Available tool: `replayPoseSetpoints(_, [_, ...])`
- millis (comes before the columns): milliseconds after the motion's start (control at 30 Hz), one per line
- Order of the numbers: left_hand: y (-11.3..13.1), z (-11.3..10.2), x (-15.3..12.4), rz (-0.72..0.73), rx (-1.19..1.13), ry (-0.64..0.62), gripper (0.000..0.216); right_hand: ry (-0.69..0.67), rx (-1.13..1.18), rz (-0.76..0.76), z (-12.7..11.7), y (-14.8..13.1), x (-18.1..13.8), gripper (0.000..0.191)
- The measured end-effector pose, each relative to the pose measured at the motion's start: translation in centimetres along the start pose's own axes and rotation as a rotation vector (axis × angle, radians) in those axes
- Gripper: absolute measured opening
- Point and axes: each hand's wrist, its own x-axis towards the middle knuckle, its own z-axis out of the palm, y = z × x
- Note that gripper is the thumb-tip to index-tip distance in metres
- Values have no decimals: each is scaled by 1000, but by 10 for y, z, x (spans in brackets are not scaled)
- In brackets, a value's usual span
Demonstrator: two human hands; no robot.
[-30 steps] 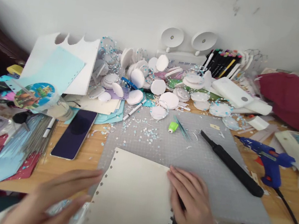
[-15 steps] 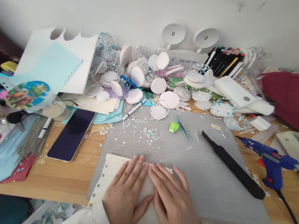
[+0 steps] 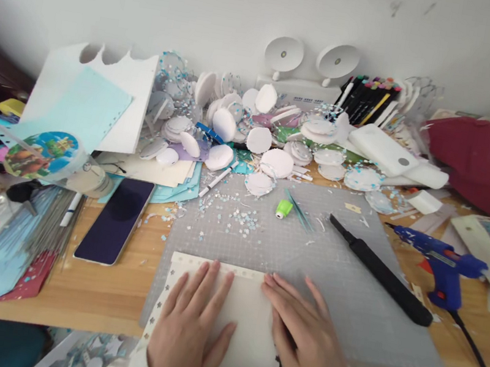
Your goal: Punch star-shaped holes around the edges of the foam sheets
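Observation:
A cream sheet of paper with star-shaped holes punched along its edges lies on the grey cutting mat, hanging over the near table edge. My left hand rests flat on the sheet's left half, fingers stretched out. My right hand lies flat on the sheet's right edge and the mat, fingers spread. Neither hand holds anything.
A small green punch, a long black tool and paper bits lie on the mat. A blue glue gun sits at right, a phone at left. White discs, markers and paper stacks crowd the back.
My hands came together on the sheet, then slid apart, the left one leftward and the right one rightward, both still pressed flat.

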Motion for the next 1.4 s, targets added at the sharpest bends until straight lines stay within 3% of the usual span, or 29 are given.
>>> replayPoseSetpoints(133, [27,6,8,-103,-7,30,64,23,52,-52,-1,5,3,48])
replayPoseSetpoints(200, [41,11,12,-176,-28,53,64,97,57,-47,-6,17,3,45])
replayPoseSetpoints(333, [50,17,15,-195,-50,40,63,343,-144,159,-23,58,0,34])
replayPoseSetpoints(400, [45,18,13,-147,-56,31,62,372,-297,313,-28,80,-3,39])
replayPoseSetpoints(567, [33,13,10,-55,-62,-15,58,254,-481,408,-23,111,-10,45])
replayPoseSetpoints(833, [40,7,21,-92,-38,-54,59,136,-546,425,-25,117,1,33])
replayPoseSetpoints(933, [44,9,23,-102,-27,-38,57,150,-486,422,-31,117,-1,30])
replayPoseSetpoints(1067, [45,12,22,-90,-36,-25,56,217,-175,284,-44,108,-12,29])
replayPoseSetpoints(1167, [42,13,19,-79,-48,-19,55,72,36,153,-55,99,-24,29])
replayPoseSetpoints(1300, [39,13,18,-59,-58,-22,56,-166,132,1,-59,89,-30,32])
replayPoseSetpoints(1400, [39,13,17,-56,-60,-31,59,-213,136,-70,-54,82,-24,35])
